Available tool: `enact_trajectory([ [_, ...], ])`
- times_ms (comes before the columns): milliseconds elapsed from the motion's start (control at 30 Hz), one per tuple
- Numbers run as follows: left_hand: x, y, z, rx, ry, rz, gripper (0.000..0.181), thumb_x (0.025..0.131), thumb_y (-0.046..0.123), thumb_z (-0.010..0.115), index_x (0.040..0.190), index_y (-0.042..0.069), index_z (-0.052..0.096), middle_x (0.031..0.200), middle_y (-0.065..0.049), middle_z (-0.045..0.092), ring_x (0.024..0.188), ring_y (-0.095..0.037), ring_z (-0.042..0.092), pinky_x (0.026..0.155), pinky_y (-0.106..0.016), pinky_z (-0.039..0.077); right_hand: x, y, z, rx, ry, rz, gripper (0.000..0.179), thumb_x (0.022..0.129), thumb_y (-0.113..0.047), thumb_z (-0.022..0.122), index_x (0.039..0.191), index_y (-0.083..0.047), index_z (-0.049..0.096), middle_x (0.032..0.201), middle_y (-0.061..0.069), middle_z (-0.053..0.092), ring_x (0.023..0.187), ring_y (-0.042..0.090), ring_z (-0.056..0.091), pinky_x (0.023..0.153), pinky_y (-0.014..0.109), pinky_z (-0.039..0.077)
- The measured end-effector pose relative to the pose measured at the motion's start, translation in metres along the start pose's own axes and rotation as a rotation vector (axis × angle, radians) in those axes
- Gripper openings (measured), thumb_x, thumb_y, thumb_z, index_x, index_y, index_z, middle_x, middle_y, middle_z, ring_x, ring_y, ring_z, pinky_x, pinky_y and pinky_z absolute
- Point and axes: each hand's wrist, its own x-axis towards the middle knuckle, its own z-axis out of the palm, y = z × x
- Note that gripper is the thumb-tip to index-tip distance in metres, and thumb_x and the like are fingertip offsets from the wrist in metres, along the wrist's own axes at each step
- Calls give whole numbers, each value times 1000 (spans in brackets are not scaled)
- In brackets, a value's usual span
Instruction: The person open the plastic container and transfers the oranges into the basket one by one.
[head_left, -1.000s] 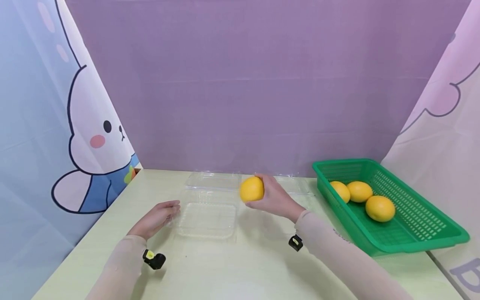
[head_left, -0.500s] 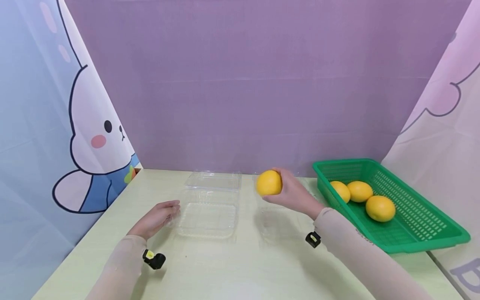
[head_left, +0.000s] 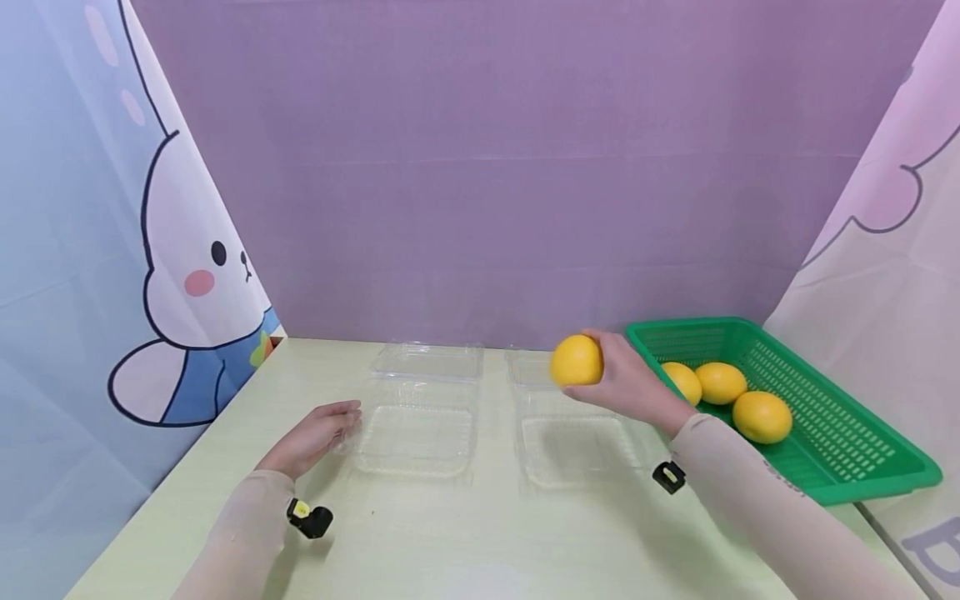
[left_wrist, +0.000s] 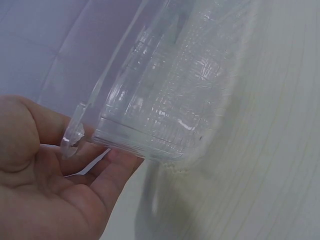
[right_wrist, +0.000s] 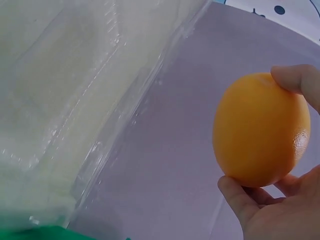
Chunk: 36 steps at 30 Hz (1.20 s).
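My right hand grips a yellow-orange orange, raised above the table. In the right wrist view, the thumb and fingertips press on opposite sides of the orange. Below it lies the right clear plastic clamshell box, lid folded back. My left hand rests beside the left clear clamshell box, also laid out with its lid back. The left wrist view shows the fingers of the left hand extended against the side of this box, partly behind its rim.
A green plastic basket stands on the right of the table, with several oranges in it. A purple cloth hangs behind the table, and printed curtains close off both sides.
My right hand has carried the orange rightward, from near the left box to above the right box, uncovering that box. My left hand has stayed put.
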Motion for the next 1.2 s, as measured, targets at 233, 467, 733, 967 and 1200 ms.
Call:
enact_trajectory([
  [233, 0, -1, 0, -1, -1, -1, 53, 98, 16, 40, 142, -3, 19, 144, -24, 23, 131, -35, 24, 107, -46, 20, -8, 13, -17, -45, -6, 31, 91, 69, -52, 72, 138, -9, 30, 127, 12, 39, 102, 27, 46, 75, 45, 49],
  [467, 0, 0, 0, -10, -1, -2, 52, 98, 15, 39, 142, -3, 19, 144, -24, 23, 131, -34, 24, 107, -46, 20, -14, 23, -39, -83, 1, 68, 91, 70, -51, 72, 138, -7, 29, 126, 13, 39, 100, 29, 46, 72, 45, 49],
  [733, 0, 1, -1, 3, -6, 2, 52, 98, 15, 38, 142, -4, 18, 144, -24, 22, 131, -35, 23, 107, -46, 19, -19, 38, -61, -110, 6, 96, 93, 72, -51, 70, 138, -2, 27, 126, 18, 38, 98, 31, 45, 70, 44, 50],
  [967, 2, -1, -2, -2, -7, 0, 52, 98, 15, 39, 142, -3, 19, 144, -24, 23, 131, -35, 24, 107, -46, 20, -23, 50, -76, -154, -21, 130, 98, 72, -53, 69, 138, 3, 24, 127, 24, 36, 96, 34, 44, 67, 43, 51],
  [1200, 2, -2, -2, -4, -5, 0, 52, 98, 15, 39, 142, -4, 19, 144, -24, 23, 131, -34, 24, 107, -45, 20, -26, 67, -90, -188, -58, 176, 100, 74, -52, 68, 139, 7, 20, 125, 28, 35, 95, 35, 45, 68, 44, 49],
])
